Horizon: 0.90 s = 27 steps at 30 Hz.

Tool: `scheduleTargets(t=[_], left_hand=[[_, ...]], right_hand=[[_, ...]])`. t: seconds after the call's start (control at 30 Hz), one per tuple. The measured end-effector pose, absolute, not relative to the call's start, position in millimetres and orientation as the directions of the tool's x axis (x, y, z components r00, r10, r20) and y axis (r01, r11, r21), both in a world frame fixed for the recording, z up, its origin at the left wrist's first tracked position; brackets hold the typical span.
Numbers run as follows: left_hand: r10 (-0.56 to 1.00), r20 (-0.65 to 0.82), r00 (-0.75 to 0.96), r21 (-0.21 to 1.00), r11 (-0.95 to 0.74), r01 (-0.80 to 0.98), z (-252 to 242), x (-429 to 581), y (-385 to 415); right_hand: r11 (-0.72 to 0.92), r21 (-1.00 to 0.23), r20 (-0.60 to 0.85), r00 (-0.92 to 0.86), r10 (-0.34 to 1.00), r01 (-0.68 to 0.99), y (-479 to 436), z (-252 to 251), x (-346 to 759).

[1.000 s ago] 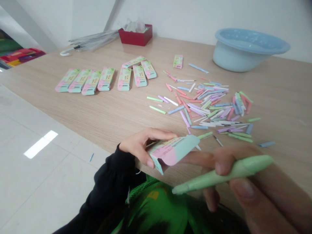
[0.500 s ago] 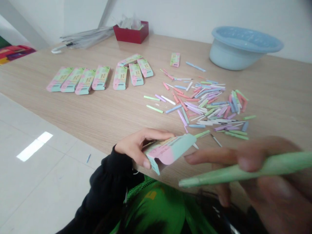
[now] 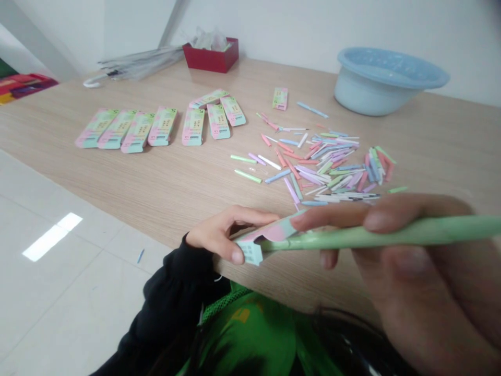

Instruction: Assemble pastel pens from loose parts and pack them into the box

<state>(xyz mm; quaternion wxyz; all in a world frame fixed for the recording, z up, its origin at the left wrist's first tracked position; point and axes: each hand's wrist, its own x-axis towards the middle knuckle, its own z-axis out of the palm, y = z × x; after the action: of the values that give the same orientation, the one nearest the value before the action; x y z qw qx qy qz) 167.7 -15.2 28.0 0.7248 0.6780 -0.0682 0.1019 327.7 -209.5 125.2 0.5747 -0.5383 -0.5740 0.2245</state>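
Near the table's front edge, my left hand grips a small pink and mint carton whose end flap is lifted. My right hand, large and close to the camera, is closed on a light green pen. The pen's narrow tip meets the carton's open end; how far it reaches inside I cannot tell. My right index finger lies by the carton's flap. Beyond the hands spreads a loose pile of pastel pens and pen parts.
Several similar cartons lie in a row at the left, with one carton farther back. A blue basin, a red box and a clear umbrella stand or lie along the wall.
My right hand has brought the green pen up and left to the carton's open end. The carton has turned slightly in my left hand.
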Motion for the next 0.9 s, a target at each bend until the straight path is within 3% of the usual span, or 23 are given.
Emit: scheduleTargets(t=[0.1,0.23,0.33,0.47,0.6,0.7,0.77,0.9], left_hand=[[0.02,0.258,0.966,0.953,0.159,-0.258,28.8,168.2,-14.4],[0.051,0.201,0.978,0.967,0.147,-0.207,27.6,165.3,-14.7],[0.099,0.17,0.981,0.966,0.182,-0.185,24.2,163.4,-17.6],[0.167,0.195,0.966,0.954,0.195,-0.227,20.0,162.6,-19.8],[0.272,0.221,0.936,0.973,0.005,-0.232,27.9,150.5,-11.4],[0.443,0.141,0.885,0.942,-0.334,0.017,44.3,131.9,1.8],[0.59,0.098,0.801,0.833,-0.489,0.258,53.2,120.1,14.3],[0.767,0.094,0.634,0.589,-0.557,0.586,51.2,110.0,44.9]], right_hand=[[0.326,-0.81,0.415,0.084,0.906,0.487,-194.0,125.1,326.3],[0.386,-0.702,0.429,-0.078,0.9,0.598,-184.7,118.1,333.7],[0.359,-0.661,0.415,-0.078,0.907,0.659,-182.5,113.8,333.2],[0.336,-0.592,0.51,0.018,0.86,0.733,-183.5,113.9,331.8],[0.263,-0.552,0.539,0.099,0.836,0.791,-194.6,111.9,353.5],[0.157,-0.5,0.494,0.132,0.859,0.852,-212.7,96.1,387.4],[0.069,-0.473,0.441,0.169,0.881,0.878,-228.1,78.9,411.1],[-0.077,-0.487,0.314,0.256,0.914,0.87,-253.7,43.6,439.1]])
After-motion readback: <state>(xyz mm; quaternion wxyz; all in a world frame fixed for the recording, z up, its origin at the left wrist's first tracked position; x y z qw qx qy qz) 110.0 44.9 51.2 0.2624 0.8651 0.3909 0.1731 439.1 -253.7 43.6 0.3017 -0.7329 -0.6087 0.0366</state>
